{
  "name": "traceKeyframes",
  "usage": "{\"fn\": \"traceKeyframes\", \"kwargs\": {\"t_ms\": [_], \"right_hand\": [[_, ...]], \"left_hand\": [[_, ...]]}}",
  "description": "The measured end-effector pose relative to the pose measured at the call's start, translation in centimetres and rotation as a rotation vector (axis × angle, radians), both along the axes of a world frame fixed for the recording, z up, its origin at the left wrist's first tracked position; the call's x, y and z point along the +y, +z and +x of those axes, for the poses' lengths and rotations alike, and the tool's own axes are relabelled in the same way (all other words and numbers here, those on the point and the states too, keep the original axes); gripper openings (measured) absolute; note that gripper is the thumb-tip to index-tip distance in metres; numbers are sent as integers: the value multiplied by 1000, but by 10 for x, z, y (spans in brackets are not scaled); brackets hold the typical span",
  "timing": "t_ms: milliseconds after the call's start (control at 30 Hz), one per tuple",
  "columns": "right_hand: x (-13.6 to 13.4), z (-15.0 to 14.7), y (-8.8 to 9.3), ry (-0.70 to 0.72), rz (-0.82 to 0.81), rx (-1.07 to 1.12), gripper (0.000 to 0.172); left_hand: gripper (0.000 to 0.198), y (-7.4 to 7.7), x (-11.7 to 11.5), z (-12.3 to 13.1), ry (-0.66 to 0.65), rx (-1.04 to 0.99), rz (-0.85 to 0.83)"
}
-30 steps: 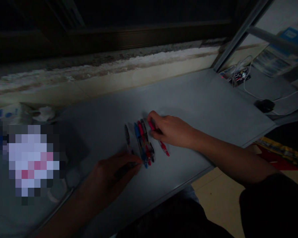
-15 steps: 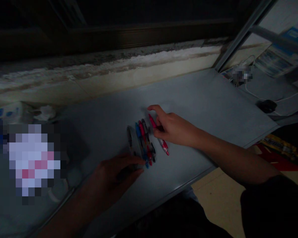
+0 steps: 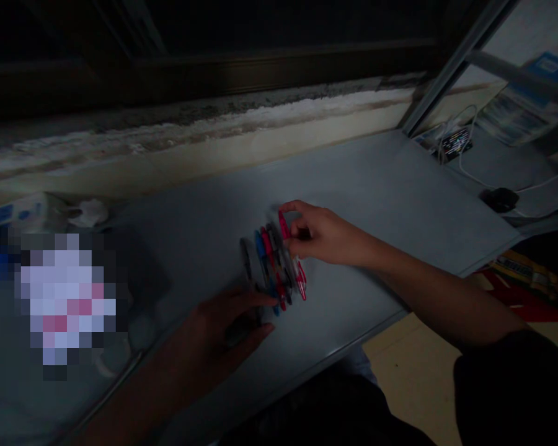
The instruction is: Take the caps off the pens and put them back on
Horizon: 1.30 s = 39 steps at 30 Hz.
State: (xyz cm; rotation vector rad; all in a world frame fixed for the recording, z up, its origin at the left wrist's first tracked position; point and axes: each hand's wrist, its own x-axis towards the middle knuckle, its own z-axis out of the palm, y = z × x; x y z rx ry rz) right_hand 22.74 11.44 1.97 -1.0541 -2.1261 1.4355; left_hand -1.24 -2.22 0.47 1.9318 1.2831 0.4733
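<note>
Several pens lie side by side on the grey desktop: a dark pen [image 3: 245, 257] on the left, then a blue pen [image 3: 260, 246], a red pen [image 3: 266, 240] and a dark grey pen [image 3: 286, 274]. Just right of this row, my right hand [image 3: 323, 232] grips a pink pen [image 3: 302, 286], the index finger at its top end and the thumb lower along it. My left hand [image 3: 225, 322] is by the near ends of the row, thumb and index finger apart, the index fingertip close to the blue pen. Shadow covers part of its palm.
A wall ledge runs behind the desktop [image 3: 344, 167]. To the left stand a tissue pack [image 3: 30, 214], crumpled white tissue [image 3: 88, 212] and a pixelated item [image 3: 67, 303]. On the right are a metal frame post [image 3: 439, 87], white cables and a black object [image 3: 501, 199].
My right hand has brought the pink pen's lower end leftward, so it now lies closer to the row and more parallel to it. My left thumb and index finger have parted slightly.
</note>
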Motion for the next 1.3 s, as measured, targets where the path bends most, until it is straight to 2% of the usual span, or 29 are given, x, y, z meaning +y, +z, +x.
{"fn": "traceKeyframes", "kwargs": {"t_ms": [133, 200, 333, 433, 600, 700, 833, 1000, 1133, 1300], "right_hand": [[5, 0, -2, 29, -326, 221, 17], [7, 1, -1, 52, -389, 278, 14], [6, 1, 4, 28, -441, 339, 24], [3, -1, 8, 45, -428, 371, 32], [-10, -6, 11, 147, -413, 399, 36], [-21, -10, 10, 168, -420, 421, 36], [-30, -14, 12, 126, -435, 432, 39], [-33, -15, 11, 105, -466, 373, 59], [-37, -15, 9, 55, -418, 408, 59], [-38, -10, 8, 202, -283, 443, 59]], "left_hand": [[25, -1, -1, 1, -37, -8, 20], [24, -1, -1, 3, -47, 10, 30], [14, 2, 1, 4, -49, 32, 119], [15, 6, 2, 3, -19, 4, 162], [30, 9, -1, 2, 214, 4, 297], [26, 9, -1, 3, 304, 68, 400], [14, 11, 1, 3, 227, 124, 493], [20, 13, 1, 1, 123, 160, 611], [22, 14, -1, 1, 104, 91, 499], [36, 19, 0, 4, 131, -29, 156]]}}
